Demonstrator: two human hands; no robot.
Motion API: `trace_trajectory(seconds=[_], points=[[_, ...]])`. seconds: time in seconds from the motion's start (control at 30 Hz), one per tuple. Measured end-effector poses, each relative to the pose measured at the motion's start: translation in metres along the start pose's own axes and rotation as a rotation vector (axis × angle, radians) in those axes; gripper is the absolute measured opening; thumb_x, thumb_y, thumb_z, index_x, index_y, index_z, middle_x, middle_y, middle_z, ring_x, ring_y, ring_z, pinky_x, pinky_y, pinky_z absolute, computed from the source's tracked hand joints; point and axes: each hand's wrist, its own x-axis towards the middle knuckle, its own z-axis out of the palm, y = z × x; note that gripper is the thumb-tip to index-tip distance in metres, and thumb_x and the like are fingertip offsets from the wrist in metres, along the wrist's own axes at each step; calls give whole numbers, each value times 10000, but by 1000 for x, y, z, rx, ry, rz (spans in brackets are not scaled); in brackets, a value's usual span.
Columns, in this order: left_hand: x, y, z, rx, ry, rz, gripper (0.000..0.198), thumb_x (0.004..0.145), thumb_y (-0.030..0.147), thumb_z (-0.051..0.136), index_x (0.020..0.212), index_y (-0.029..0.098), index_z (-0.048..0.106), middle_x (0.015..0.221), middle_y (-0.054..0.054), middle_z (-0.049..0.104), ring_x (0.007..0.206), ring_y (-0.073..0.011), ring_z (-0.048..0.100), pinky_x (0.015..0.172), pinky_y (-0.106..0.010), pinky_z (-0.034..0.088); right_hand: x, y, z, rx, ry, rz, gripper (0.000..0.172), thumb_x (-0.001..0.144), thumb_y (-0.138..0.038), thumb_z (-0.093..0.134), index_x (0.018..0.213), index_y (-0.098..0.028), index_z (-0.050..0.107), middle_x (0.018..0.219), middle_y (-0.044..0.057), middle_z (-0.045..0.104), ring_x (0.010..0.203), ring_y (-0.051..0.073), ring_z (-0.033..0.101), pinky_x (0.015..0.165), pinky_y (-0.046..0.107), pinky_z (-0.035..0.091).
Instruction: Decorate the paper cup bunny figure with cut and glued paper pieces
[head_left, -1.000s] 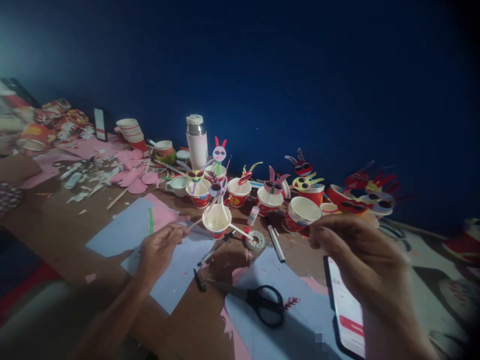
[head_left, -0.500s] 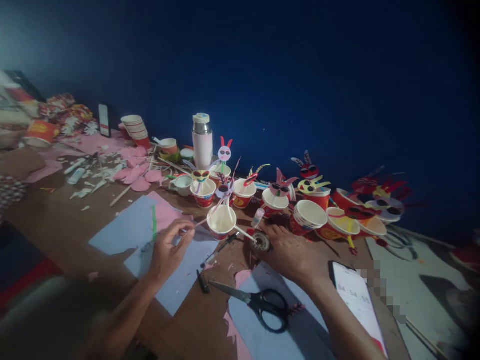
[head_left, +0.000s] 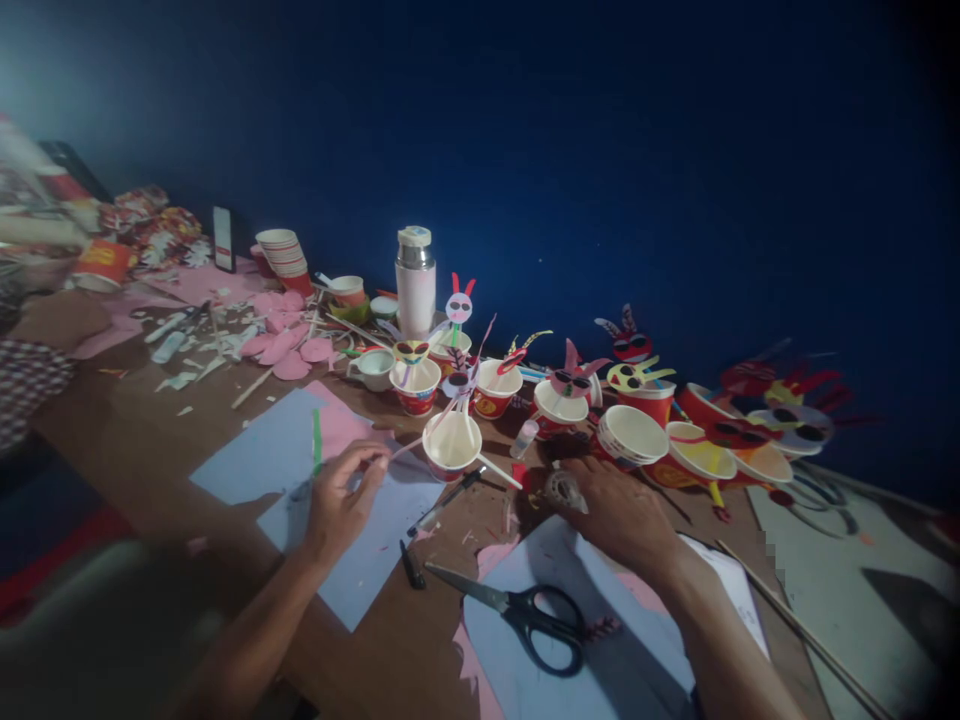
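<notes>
My left hand (head_left: 339, 497) is pinched on the end of a thin white stick that runs up into a paper cup (head_left: 452, 443) with a small paper face on top. My right hand (head_left: 616, 513) reaches over the table and its fingers close on a roll of clear tape (head_left: 564, 489) just right of that cup. Black-handled scissors (head_left: 529, 615) lie on pale blue paper (head_left: 547, 650) below my right hand. A black marker (head_left: 444, 500) lies between my hands.
A row of decorated paper cups (head_left: 592, 400) with paper faces lines the blue wall (head_left: 600, 150). A white flask (head_left: 415, 280), a cup stack (head_left: 283, 255), pink paper scraps (head_left: 285, 345) and a glue stick (head_left: 526, 438) sit behind. A person's sleeve (head_left: 26, 375) shows at the left edge.
My right hand came down from in front of the camera to the table and took hold of the tape roll, lifting it slightly right. My left hand kept its pinch on the stick.
</notes>
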Motion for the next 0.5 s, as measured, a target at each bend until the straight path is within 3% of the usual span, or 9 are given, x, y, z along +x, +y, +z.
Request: trace_trajectory(seconds=[0.13,0.3,0.5], points=[[-1,-1,-1,-7,23,-13,144,811,270,476,842,188,591,870,-26,616,856,-161,576,760,-238,458,-1,-4,0,21,78,-43,370,803,-343,522,1132,-173,529,1091,106,586,1010,280,515,815,382,380],[-2,-2,-2,-22,39,0,143,807,279,487,818,184,594,859,-28,622,852,-168,581,761,-239,456,5,-28,7,43,137,-59,193,815,-317,540,958,-205,604,949,71,612,918,253,509,782,369,355],[-5,-6,-2,-59,30,8,147,824,271,473,838,178,586,868,-38,607,839,-161,570,739,-241,457,12,-36,21,68,194,-83,247,784,-273,591,1028,-241,582,1003,46,593,949,247,479,782,369,316]])
